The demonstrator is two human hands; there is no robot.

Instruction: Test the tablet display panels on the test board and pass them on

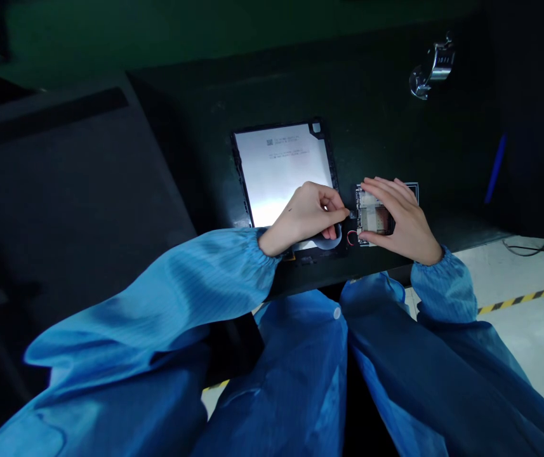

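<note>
A flat panel with a black frame and a silvery back [284, 165] lies on the dark bench, with small printed text near its top. My left hand [307, 212] reaches over its lower right part, thumb and forefinger pinched at a tiny dark piece [352, 215] beside the circuit board; I cannot make out what it is. The circuit board [372, 219] lies just right of the panel. My right hand [400, 222] grips it, thumb at the lower edge and fingers over the top; the palm hides its right part. A thin red wire [350, 238] curls by the board's lower left corner.
A shiny curved metal object [436, 66] stands at the back right of the bench. Farther right lies a blue stick-like thing [495, 168]. A large dark surface [72, 209] fills the left side. Below the bench's front edge are a black cable [531, 251] and yellow-black floor tape [529, 299].
</note>
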